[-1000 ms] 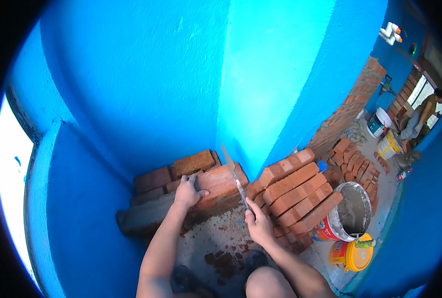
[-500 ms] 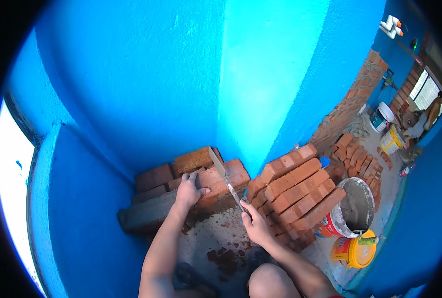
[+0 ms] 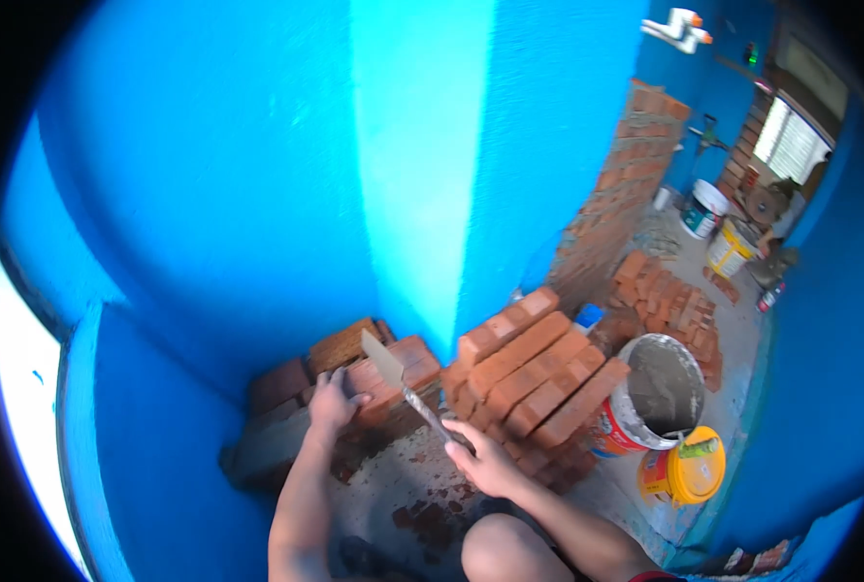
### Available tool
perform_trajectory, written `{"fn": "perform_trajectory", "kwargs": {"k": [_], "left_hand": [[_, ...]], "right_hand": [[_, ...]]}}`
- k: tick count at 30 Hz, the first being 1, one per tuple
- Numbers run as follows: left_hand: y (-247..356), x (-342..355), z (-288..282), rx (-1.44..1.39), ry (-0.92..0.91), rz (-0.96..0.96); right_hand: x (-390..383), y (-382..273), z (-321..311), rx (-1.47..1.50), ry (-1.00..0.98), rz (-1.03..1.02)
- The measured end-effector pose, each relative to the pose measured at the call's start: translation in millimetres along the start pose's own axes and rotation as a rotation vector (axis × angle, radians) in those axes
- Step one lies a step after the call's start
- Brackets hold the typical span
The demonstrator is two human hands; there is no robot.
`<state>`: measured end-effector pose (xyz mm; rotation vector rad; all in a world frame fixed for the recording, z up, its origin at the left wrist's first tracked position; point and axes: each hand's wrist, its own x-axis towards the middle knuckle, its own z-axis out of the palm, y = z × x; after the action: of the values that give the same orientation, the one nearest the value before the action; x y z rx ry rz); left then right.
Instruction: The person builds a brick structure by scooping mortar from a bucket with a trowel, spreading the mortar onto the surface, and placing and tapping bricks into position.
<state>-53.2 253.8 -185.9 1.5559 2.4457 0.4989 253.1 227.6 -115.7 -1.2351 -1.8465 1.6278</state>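
Note:
A low brick course stands in the blue corner, with a red brick (image 3: 405, 371) on its near row. My left hand (image 3: 329, 405) is at the left end of this brick, its thumb on the near side and its fingers over the top, seemingly gripping it. In my right hand (image 3: 485, 461) is a trowel (image 3: 384, 359), fingers wrapped around its handle. The trowel's mortar-grey blade points up and away, just over the brick. Grey mortar (image 3: 281, 446) coats the near side of the course toward the left.
Stacked bricks (image 3: 538, 364) rise right of the course. Beyond them stand a mortar bucket (image 3: 660, 388) and a yellow lidded bucket (image 3: 694, 466) with a green-handled tool on it. Brick rubble (image 3: 427, 524) lies by my feet. More bricks (image 3: 669, 306), buckets and a partly visible person are farther back.
The view has swung right, so everything sits farther left in the picture. The trowel blade has turned to show more of its flat face. My left hand stays at the brick's end.

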Motion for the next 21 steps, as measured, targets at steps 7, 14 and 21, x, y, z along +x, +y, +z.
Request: {"fn": "perform_trajectory", "kwargs": {"k": [7, 14, 21], "left_hand": [[120, -33, -48, -0.198, 0.489, 0.684], [326, -119, 12, -0.062, 0.158, 0.883], [357, -157, 75, 0.578, 0.151, 0.824]], "right_hand": [[-199, -27, -99, 0.569, -0.198, -0.124], [-269, 10, -63, 1.000, 0.272, -0.106], [-295, 57, -58, 1.195, 0.321, -0.216]]}}
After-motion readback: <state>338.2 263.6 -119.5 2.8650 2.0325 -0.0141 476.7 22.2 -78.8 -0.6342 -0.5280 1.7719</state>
